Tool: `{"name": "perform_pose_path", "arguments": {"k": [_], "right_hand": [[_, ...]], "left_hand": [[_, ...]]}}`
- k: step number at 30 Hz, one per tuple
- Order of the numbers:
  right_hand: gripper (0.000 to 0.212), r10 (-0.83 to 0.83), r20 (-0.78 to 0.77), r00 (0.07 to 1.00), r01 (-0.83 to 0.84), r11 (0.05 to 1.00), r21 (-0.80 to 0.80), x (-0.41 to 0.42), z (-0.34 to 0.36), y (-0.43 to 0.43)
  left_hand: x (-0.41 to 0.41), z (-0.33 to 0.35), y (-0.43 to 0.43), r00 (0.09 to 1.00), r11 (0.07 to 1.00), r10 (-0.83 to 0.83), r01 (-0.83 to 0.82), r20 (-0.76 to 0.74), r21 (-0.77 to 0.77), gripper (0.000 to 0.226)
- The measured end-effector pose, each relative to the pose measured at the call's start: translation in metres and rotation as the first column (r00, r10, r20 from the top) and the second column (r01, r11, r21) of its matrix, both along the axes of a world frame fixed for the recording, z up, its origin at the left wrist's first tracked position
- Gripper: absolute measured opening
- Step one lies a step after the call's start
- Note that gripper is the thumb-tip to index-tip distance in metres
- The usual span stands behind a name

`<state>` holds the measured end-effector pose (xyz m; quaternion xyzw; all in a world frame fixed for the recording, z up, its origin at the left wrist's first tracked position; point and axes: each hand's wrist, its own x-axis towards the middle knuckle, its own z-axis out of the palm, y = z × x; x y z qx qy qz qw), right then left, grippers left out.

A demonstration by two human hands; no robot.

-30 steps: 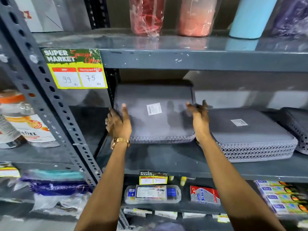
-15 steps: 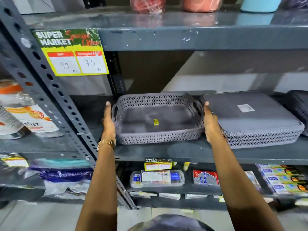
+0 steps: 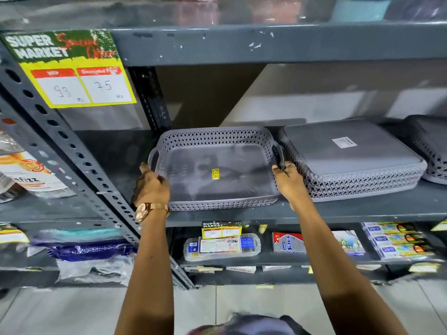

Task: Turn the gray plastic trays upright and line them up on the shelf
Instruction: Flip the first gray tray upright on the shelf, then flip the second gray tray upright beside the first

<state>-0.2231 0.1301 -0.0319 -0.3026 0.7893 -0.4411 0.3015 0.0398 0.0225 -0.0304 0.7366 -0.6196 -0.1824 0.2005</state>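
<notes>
A gray perforated plastic tray (image 3: 217,170) rests upright on the dark metal shelf (image 3: 362,211), open side up, a small yellow sticker on its floor. My left hand (image 3: 151,187) grips its left rim near the handle. My right hand (image 3: 287,181) grips its right handle. Right beside it lies a second gray tray (image 3: 350,158) upside down, a white label on its base, touching or nearly touching the first. A third gray tray (image 3: 430,146) sits upside down at the far right, cut off by the frame edge.
A slanted perforated steel upright (image 3: 72,155) stands just left of my left hand. A yellow price tag (image 3: 72,68) hangs from the shelf above. Below are stationery packs (image 3: 222,245) and boxes (image 3: 399,240). Packaged goods (image 3: 26,170) fill the left bay.
A second ago the left tray was tipped up with its base toward me. It now rests upright on the shelf, and both hands have shifted onto its side rims.
</notes>
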Motion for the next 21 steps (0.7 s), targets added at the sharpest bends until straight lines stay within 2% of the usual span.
{"name": "perform_pose_path", "arguments": {"k": [2,4,8,11,14,16,18,19,21], "right_hand": [[0.037,0.009,0.02,1.0,-0.009,1.0,0.008,-0.004,0.001,0.002],[0.043,0.035,0.036,0.999,-0.036,0.999,0.032,-0.007,0.002,0.004],[0.045,0.168,0.025,0.986,-0.169,0.983,0.069,-0.013,0.006,0.01],[0.042,0.274,0.088,0.958,-0.28,0.958,0.067,-0.026,0.013,0.016],[0.029,0.331,0.262,0.907,-0.324,0.943,-0.07,-0.062,0.026,0.025],[0.013,0.309,0.321,0.895,-0.267,0.949,-0.169,-0.101,0.043,0.033],[0.012,0.217,0.327,0.92,-0.122,0.95,-0.287,-0.145,0.058,0.043],[0.012,0.156,0.321,0.934,-0.037,0.937,-0.348,-0.17,0.063,0.05],[0.025,-0.017,0.159,0.987,0.076,0.926,-0.369,-0.217,0.059,0.055]], "left_hand": [[-0.002,0.002,0.001,0.997,0.999,0.027,-0.031,0.073,0.045,0.061],[-0.005,0.006,0.004,0.987,0.995,0.055,-0.067,0.153,0.07,0.068],[-0.025,0.019,0.007,0.963,0.988,0.148,-0.155,0.223,0.012,0.075],[-0.069,0.031,0.018,0.971,0.975,0.137,-0.097,0.197,-0.199,0.074],[-0.131,0.044,0.038,0.994,0.911,-0.002,0.049,0.113,-0.41,0.056],[-0.179,0.052,0.055,0.981,0.859,-0.194,0.158,-0.026,-0.487,0.044],[-0.222,0.057,0.074,0.913,0.802,-0.379,0.241,-0.152,-0.547,0.032],[-0.245,0.055,0.083,0.891,0.797,-0.422,0.275,-0.169,-0.538,0.026],[-0.281,0.047,0.093,0.892,0.832,-0.438,0.356,-0.11,-0.425,0.023]]}}
